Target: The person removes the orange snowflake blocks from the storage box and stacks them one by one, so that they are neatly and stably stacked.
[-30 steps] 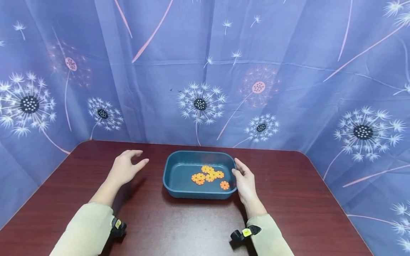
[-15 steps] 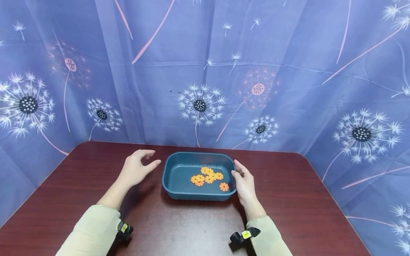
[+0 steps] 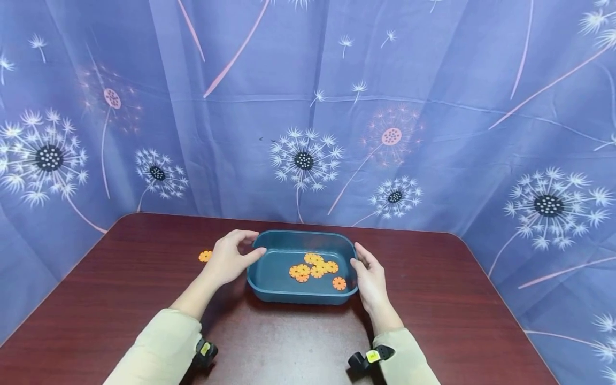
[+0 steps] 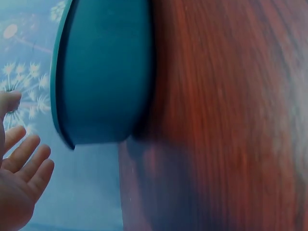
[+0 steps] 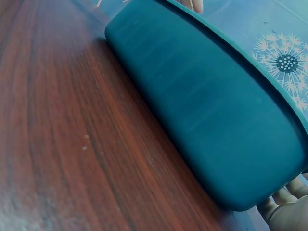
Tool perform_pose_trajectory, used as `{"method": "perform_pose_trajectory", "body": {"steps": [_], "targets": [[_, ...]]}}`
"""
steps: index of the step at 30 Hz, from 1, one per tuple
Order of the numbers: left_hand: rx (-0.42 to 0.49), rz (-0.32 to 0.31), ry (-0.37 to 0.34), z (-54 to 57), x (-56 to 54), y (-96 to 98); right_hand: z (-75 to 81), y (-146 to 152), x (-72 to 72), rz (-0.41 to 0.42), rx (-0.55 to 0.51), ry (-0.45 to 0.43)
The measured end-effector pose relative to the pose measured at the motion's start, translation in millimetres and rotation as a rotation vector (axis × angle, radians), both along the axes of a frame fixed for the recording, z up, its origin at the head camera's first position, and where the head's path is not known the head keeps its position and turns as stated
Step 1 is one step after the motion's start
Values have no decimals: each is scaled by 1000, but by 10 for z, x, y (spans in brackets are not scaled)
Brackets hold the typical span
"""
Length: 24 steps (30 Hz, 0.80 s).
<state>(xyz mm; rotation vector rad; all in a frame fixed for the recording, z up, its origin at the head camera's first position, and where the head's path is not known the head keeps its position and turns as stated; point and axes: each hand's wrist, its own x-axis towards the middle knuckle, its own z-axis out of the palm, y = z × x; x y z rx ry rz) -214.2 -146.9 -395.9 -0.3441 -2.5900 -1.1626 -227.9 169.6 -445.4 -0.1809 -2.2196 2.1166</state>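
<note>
Pinching blue tray (image 3: 274, 295) at right end: right hand's grip (image 3: 371, 278); left hand's grip (image 3: 231, 261) spread near left end. Orange discs (image 3: 317, 267) inside, lone disc (image 3: 205, 256) on tabletop (image 3: 289, 342).

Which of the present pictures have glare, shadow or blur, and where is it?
Head: glare on the wood-grain table in front of the teal tray; left wrist: a dark shadow on the table near the tray, whose edges look soft; right wrist: softness overall, whitish sheen lower left.

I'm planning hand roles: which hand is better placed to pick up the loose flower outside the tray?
Probably the left hand: nearer the loose flower and holding nothing, while the right hand grips the tray.
</note>
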Motion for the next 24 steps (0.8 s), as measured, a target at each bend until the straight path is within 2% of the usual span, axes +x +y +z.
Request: {"method": "perform_pose_trajectory", "body": {"steps": [8, 15, 24], "targets": [[8, -87, 28, -44, -40, 244, 4, -1, 2, -2, 2, -9], [-9, -126, -27, -33, -79, 432, 19, 6, 13, 1, 5, -17], [-71, -151, -120, -112, -171, 576, 34, 3, 0, 14, 15, -21]]}}
